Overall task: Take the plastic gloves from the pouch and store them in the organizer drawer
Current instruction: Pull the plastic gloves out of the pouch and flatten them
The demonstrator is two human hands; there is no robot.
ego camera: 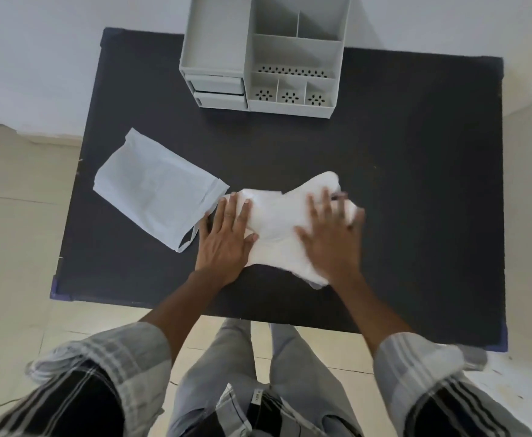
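So the plastic gloves (278, 222) are out, pinned on the desk (416, 184) under the flat left hand (225, 236) and right hand (332, 239), neither gripping. Pouch (154, 190) lies just beyond the left hand; drawers (219, 91) look closed, well ahead.

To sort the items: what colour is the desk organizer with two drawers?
The plastic desk organizer is light grey, seen in the head view.

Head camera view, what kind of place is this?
Probably a plain room set up as a work spot: a dark rectangular table against a bare white wall, pale tiled floor, and a grey plastic desk organizer.
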